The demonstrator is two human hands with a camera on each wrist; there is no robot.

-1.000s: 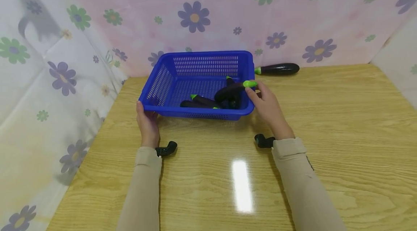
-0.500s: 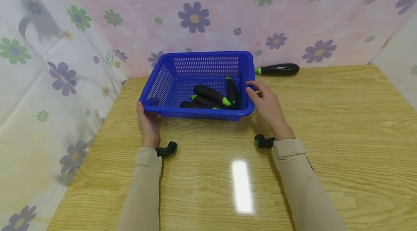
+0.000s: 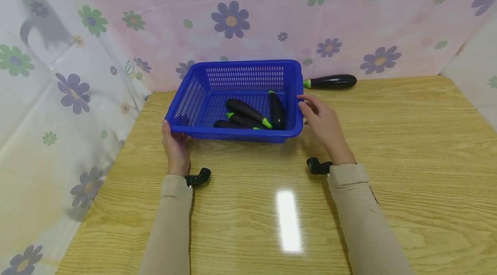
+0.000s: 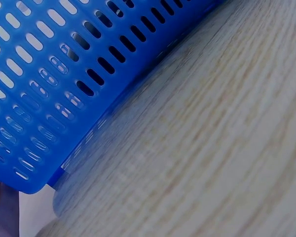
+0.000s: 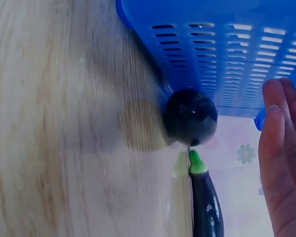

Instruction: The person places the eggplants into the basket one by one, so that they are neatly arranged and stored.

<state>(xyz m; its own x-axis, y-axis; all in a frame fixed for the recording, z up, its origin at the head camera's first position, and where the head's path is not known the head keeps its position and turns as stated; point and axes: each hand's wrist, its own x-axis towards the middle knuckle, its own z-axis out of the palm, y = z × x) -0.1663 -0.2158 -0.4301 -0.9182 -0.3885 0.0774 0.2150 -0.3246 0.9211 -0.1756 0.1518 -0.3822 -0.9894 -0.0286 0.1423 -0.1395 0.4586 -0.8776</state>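
A blue plastic basket [image 3: 248, 64] with slotted walls stands on the wooden table, with several dark eggplants inside. One eggplant [image 3: 277, 111] lies along its right wall; another eggplant [image 3: 245, 109] rests over others near the front. My left hand [image 3: 176, 148] grips the basket's front left corner, thumb at the rim and fingers beneath it. At the right rim is my right hand [image 3: 323, 124], fingers fairly straight and holding nothing. In the right wrist view, a round-ended dark eggplant [image 5: 191, 117] lies against the basket's outer wall, mostly hidden by the hand in the head view.
Another eggplant [image 3: 333, 81] with a green stem lies behind and right of the basket, along the back edge of the table [image 3: 407, 145]. A flowered cloth [image 3: 264, 16] hangs behind the table and on the left side.
My right hand has let go of an eggplant, which dropped into the basket and settled stem-forward on the others. The hand then shifted slightly right, off the rim. My left hand stays put.
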